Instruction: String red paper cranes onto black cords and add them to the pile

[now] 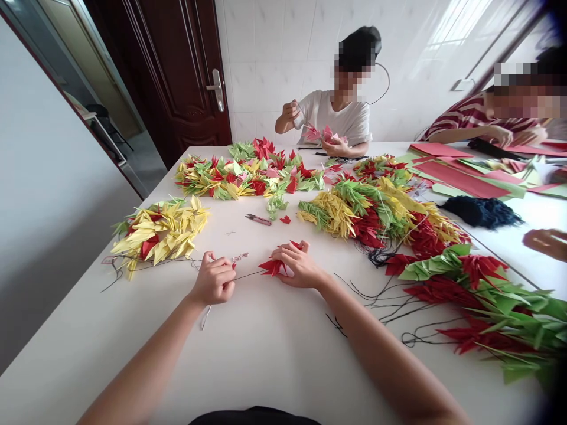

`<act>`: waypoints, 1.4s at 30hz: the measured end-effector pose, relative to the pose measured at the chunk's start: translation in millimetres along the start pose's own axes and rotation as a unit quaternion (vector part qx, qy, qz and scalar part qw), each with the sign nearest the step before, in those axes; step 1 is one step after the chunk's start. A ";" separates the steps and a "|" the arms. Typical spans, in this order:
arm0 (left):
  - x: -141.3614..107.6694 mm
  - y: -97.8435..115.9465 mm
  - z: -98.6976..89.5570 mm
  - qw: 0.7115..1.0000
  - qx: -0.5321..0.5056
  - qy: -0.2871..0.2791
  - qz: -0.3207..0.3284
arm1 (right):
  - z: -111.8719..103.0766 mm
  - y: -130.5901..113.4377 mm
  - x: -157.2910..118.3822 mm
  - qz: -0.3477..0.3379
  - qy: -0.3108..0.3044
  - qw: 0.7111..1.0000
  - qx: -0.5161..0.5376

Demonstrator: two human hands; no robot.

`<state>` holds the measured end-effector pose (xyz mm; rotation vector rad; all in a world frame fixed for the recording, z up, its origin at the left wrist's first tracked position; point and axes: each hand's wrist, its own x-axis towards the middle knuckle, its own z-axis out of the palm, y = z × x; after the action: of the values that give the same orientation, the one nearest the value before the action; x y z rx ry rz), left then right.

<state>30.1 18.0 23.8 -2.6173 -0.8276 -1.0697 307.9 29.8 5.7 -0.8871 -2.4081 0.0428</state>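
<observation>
My left hand [215,278] is closed with its fingers curled round a dark thread [248,275]. A small bit of red paper shows at its fingertips, and a thin shiny loop [205,319] hangs below the palm. The thread runs right, just above the table, to red folded-paper cranes [271,268]. Over these my right hand [295,264] is curved, gripping them from above; its fingers hide part of them. Ahead of my hands lie thread snips [258,219], a single red paper piece [285,219] and small green cranes [276,205].
Strung yellow cranes [172,230] lie left, a mixed colourful heap [248,174] behind. Bundled strings of cranes [367,206] and green-red strings [491,295] with loose black threads fill the right, near dark yarn [482,211]. Two people work across the table [266,354]; another hand [547,243] reaches in.
</observation>
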 end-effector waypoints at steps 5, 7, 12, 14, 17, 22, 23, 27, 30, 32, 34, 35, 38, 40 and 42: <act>-0.5 1.4 1.3 1.000 -0.002 -0.003 0.006 | 2.4 1.4 0.1 0.004 0.004 1.000 0.001; -0.8 1.7 1.8 1.000 -0.002 -0.005 0.009 | 4.1 2.6 -0.5 0.003 0.006 1.000 -0.001; -1.8 1.5 2.9 1.000 -0.005 -0.005 0.016 | 6.8 3.4 -1.6 0.005 0.008 1.000 -0.008; -1.9 1.3 3.1 1.000 -0.005 -0.005 0.015 | 6.6 2.4 -1.2 0.009 0.005 1.000 -0.009; -2.0 1.1 3.0 1.000 -0.007 -0.008 0.014 | 5.2 0.2 0.0 0.013 -0.008 1.000 -0.006; -2.5 -0.2 2.4 1.000 -0.009 -0.007 0.009 | 2.6 -1.0 1.5 0.020 -0.036 0.999 -0.004; -2.5 -0.5 2.4 1.000 -0.009 -0.006 0.008 | 2.1 -0.8 1.4 0.023 -0.039 0.999 -0.005; -2.6 -0.1 2.5 1.000 -0.010 -0.006 0.007 | -0.1 -0.3 0.6 0.027 -0.052 0.998 -0.013; -2.4 1.0 2.3 1.000 -0.011 -0.008 0.006 | -1.2 -2.2 0.3 0.019 -0.066 0.997 -0.026; -2.3 1.4 2.1 1.000 -0.011 -0.008 0.006 | -1.2 -4.8 0.8 0.004 -0.078 0.996 -0.032; -2.1 1.5 1.8 1.000 -0.011 -0.008 0.007 | -0.6 -8.0 1.7 -0.015 -0.081 0.996 -0.036; -2.0 1.5 1.7 1.000 -0.011 -0.008 0.007 | -0.2 -9.7 2.2 -0.023 -0.079 0.996 -0.039; -1.4 1.7 1.3 1.000 -0.011 -0.006 0.009 | 1.5 -14.2 3.5 -0.044 -0.065 0.996 -0.049; -1.0 1.9 1.2 1.000 -0.011 -0.006 0.011 | 3.0 -16.4 4.0 -0.056 -0.062 0.994 -0.063; -0.9 2.0 1.2 1.000 -0.011 -0.008 0.013 | 4.6 -17.7 4.5 -0.070 -0.055 0.993 -0.083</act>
<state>31.4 16.5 22.4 -2.6505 -0.7865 -1.0598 292.3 19.5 7.8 -0.8038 -2.6004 -0.1697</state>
